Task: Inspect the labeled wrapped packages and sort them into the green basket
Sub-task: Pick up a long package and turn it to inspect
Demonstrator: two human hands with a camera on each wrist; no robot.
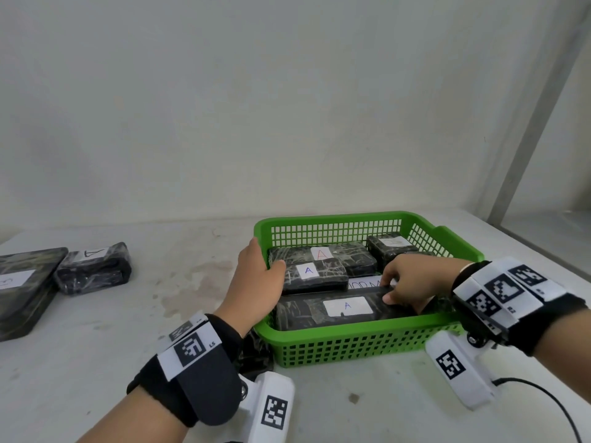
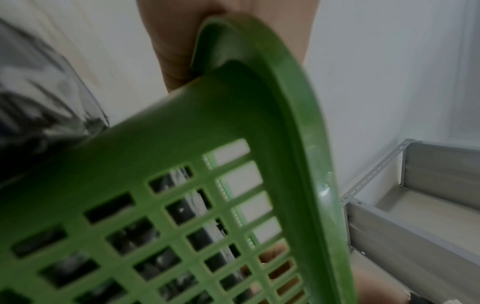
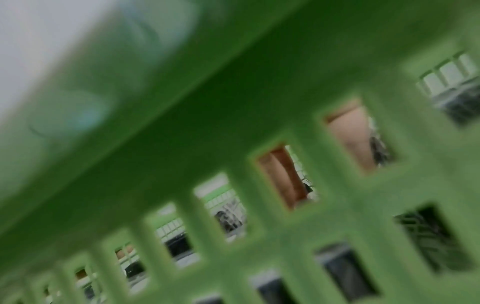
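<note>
Green basket (image 1: pixel 358 346) plastic is what it all hangs on tbh: in the head view the long front package (image 1: pixel 332 310) is laid flat inside it, long axis running 9 to 3 o'clock, its right end pinched by the right hand (image 1: pixel 412 282), fingers curled down onto the wrap. The left hand (image 1: pixel 256 282) is wrapped over the basket's 9 o'clock rim, thumb inside. Two more packages (image 1: pixel 92 266) are left out at 9 o'clock, nearer the left hand. From the left wrist view, fingers are seen curled behind the rim. The right wrist view is blurred lattice; finger state can't be told there.
</note>
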